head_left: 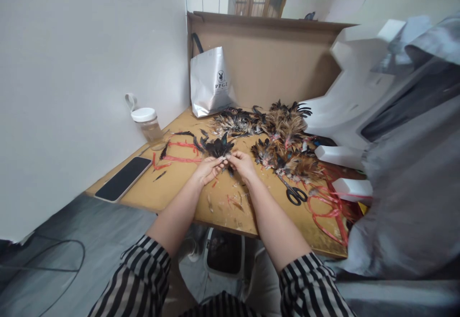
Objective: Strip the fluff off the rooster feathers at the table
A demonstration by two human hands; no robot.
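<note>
Above the middle of the wooden table [172, 190], a small bunch of dark feathers [220, 147] fans out away from me. My left hand [209, 168] pinches the pale quill ends of the bunch from the left. From the right, my right hand [240, 164] pinches at the same ends, its fingertips meeting those of the left. Strips of red ribbon [179, 159] lie left of my hands, among loose feathers. Brown and black feather bunches [287, 156] rest to the right, with black-handled scissors [295, 194] in front of them.
A phone [124, 179] and a lidded cup [149, 128] stand along the left wall. At the back are a silver bag [211, 82] and a feather pile [237, 121]. More red ribbon [328, 211] and white foam pieces [352, 188] crowd the right side. Below the table sits a bin [225, 274].
</note>
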